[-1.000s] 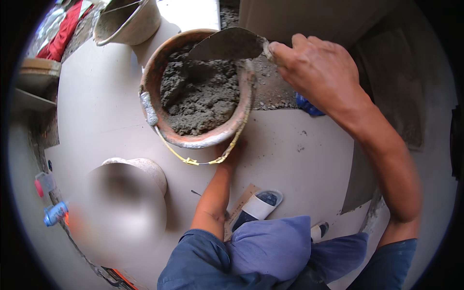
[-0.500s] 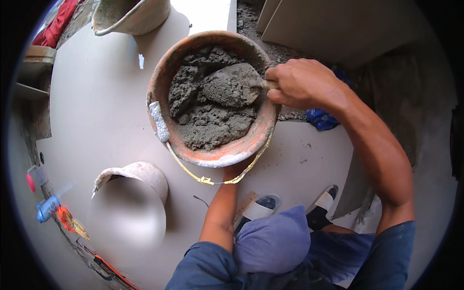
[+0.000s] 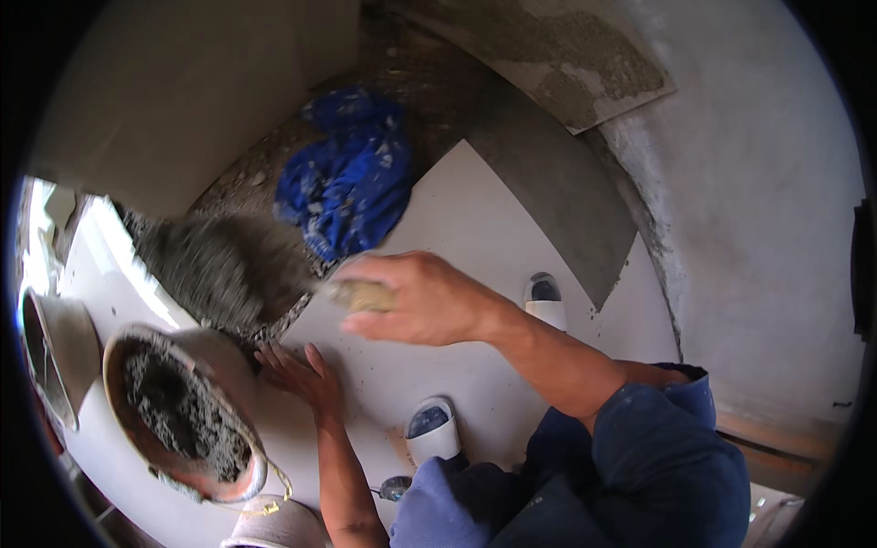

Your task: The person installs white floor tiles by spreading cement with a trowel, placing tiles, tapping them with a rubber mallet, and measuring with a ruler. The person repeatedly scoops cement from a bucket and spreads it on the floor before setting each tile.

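Note:
My right hand [image 3: 420, 297] grips the wooden handle of a trowel [image 3: 356, 295]. The trowel's blade, smeared by motion, carries a heap of grey mortar [image 3: 196, 265] over the rubble strip. My left hand [image 3: 306, 376] has its fingers spread low down beside the bucket; whether it touches the bucket's side or only the tile, I cannot tell. That orange-rimmed bucket [image 3: 114, 365] holds more wet mortar [image 3: 178, 402] and stands at the left.
A crumpled blue cloth [image 3: 352, 178] lies on the rough ground past my right hand. Large pale tiles [image 3: 475, 237] cover the floor, beside a grey mortar patch [image 3: 548, 192]. A second bucket [image 3: 68, 342] stands far left, a pale container [image 3: 274, 525] at the lower edge. Panels lean at the back.
The view has swung right. My right hand has lifted the trowel, loaded with mortar, out of the bucket and over the rubble. My left hand now shows beside the bucket with fingers spread.

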`<action>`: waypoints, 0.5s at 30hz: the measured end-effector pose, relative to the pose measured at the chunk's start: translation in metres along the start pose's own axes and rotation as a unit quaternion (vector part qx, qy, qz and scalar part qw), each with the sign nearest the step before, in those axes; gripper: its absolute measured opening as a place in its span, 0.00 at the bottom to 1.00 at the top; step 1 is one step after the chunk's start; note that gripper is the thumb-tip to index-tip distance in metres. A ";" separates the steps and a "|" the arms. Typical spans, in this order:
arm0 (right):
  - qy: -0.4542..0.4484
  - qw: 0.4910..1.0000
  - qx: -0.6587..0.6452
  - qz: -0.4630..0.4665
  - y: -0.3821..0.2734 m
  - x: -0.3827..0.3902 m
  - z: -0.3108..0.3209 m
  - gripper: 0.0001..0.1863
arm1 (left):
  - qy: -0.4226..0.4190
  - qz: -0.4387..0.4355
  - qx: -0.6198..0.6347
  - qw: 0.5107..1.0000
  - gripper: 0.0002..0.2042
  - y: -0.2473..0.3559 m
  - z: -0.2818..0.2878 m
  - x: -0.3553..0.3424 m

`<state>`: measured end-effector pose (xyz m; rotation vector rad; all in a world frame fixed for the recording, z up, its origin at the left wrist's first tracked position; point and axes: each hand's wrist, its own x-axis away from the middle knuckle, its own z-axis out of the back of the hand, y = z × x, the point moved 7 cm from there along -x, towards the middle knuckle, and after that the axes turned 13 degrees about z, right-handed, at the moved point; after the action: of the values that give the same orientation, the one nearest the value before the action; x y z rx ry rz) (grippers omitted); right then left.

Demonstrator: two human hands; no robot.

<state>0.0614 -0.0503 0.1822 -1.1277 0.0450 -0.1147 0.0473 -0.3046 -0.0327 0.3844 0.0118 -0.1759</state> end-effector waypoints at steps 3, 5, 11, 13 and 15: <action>0.139 0.987 -0.037 -0.078 0.060 0.034 0.057 0.19 | -0.001 0.007 -0.064 0.998 0.32 0.035 -0.025 -0.029; 0.223 0.957 -0.126 -0.135 0.108 0.049 0.091 0.17 | -0.007 0.035 -0.102 0.994 0.32 0.047 -0.033 -0.040; 0.454 0.785 -0.331 -0.261 0.235 0.043 0.134 0.20 | -0.041 0.031 -0.131 0.990 0.33 0.050 -0.030 -0.041; 0.456 0.804 -0.257 -0.283 0.244 0.053 0.142 0.21 | -0.043 0.017 -0.139 0.989 0.32 0.052 -0.030 -0.040; 0.408 0.866 -0.179 -0.228 0.233 0.063 0.160 0.20 | -0.038 0.011 -0.139 0.989 0.32 0.054 -0.030 -0.041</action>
<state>0.1555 0.1849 0.0416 -1.3739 0.5785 -1.0456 0.0174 -0.2371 -0.0386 0.0989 -0.0427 -0.1649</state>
